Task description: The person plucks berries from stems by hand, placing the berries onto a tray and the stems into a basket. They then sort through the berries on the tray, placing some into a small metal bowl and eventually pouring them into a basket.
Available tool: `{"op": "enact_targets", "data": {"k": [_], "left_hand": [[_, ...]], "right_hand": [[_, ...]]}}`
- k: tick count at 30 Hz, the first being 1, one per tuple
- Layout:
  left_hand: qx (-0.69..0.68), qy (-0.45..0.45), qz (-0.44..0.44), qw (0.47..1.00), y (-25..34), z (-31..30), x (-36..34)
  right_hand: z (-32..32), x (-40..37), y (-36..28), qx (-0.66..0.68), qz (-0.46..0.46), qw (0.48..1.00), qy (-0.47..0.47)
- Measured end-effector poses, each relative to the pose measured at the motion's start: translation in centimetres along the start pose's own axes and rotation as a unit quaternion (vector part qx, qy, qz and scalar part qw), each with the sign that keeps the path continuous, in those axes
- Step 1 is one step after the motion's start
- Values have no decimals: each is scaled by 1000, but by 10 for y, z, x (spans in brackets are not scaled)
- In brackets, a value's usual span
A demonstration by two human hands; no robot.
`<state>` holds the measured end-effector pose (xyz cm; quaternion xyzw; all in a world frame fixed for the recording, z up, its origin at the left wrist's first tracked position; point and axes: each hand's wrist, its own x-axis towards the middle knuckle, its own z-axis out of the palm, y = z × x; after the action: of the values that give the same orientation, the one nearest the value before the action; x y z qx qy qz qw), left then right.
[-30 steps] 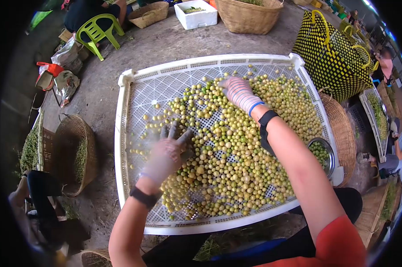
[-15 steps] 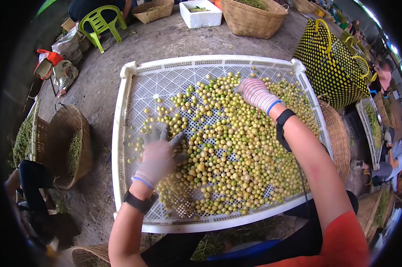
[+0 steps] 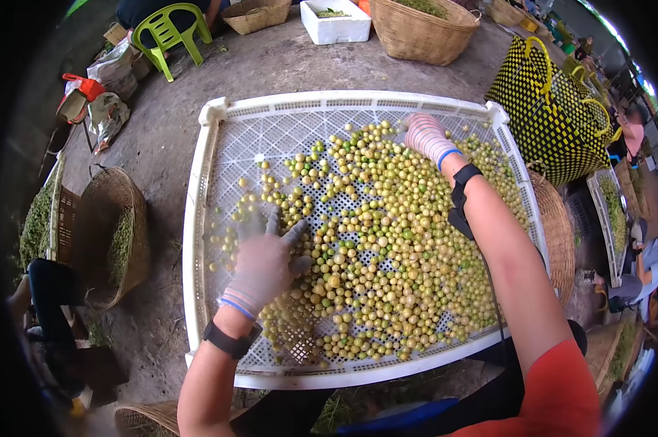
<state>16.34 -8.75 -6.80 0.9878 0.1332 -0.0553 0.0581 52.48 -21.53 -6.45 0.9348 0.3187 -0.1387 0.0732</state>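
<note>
A white perforated plastic tray (image 3: 192,240) holds a spread of small round yellow-green fruits (image 3: 394,240). My left hand (image 3: 263,258), in a grey glove with a wristband above it, lies over the fruits at the tray's left side, fingers apart; nothing shows in its grasp. Near the tray's far edge, right of the middle, my right hand (image 3: 425,137) in a striped glove reaches down at the upper fruits. Its fingertips are hidden, so what they hold, if anything, does not show.
Around the tray stand a woven basket (image 3: 424,33), a white foam box (image 3: 336,28), a green chair (image 3: 170,33), a black-and-yellow bag (image 3: 547,109) and a tall basket (image 3: 114,240) at the left. People sit at both sides.
My right hand has moved slightly right and farther toward the tray's far edge. My left hand stays over the left fruits, shifted only a little. The view has moved slightly.
</note>
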Motion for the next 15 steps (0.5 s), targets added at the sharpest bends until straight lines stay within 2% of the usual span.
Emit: {"op": "enact_targets", "data": {"k": [1,4,5,6,8,10,12,14,15], "left_hand": [[6,-6,-1,1000,0,0,0],[5,0,1,1000,1,-1,2],[1,5,0,1000,1,-1,1],[-2,9,-1,1000,1,-1,0],[-2,5,-5,1000,2,-2,-2],[-2,-1,-12,1000,3,-4,1],[1,0,-10,1000,3,-3,1],[5,-2,-10,1000,2,-3,2],[6,-3,-10,1000,2,-3,2]], "right_hand": [[-2,-6,-1,-5,-1,1000,19],[27,43,32,-5,-18,998,55],[26,31,46,134,-34,987,79],[28,31,51,134,-36,987,78],[33,35,52,301,-19,949,88],[24,13,46,268,-43,956,111],[4,-21,14,30,-104,982,152],[15,-14,5,50,-125,981,136],[24,-4,2,27,-92,987,131]]}}
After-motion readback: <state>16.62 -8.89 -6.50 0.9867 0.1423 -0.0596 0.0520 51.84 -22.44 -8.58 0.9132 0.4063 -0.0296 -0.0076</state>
